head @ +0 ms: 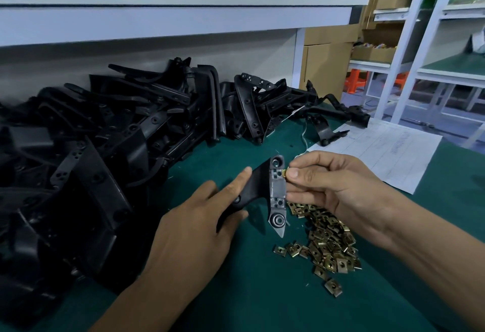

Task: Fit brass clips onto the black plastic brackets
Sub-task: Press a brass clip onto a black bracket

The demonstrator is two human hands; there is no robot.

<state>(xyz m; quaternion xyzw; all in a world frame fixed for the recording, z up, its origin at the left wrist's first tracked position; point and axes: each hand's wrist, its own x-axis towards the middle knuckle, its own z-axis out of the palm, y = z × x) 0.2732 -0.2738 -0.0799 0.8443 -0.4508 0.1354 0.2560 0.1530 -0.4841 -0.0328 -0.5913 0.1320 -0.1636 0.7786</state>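
Left of the held bracket (265, 195) lies a heap of black brackets (105, 153); brass clips (328, 242) lie just right below it. Left hand (199, 229) grips the bracket, while right hand (333, 184) pinches what seems a clip (284, 173) against its upper edge.

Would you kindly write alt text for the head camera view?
The left hand holds a black bracket while the right hand pinches a brass clip against its edge, above loose clips on green matting.
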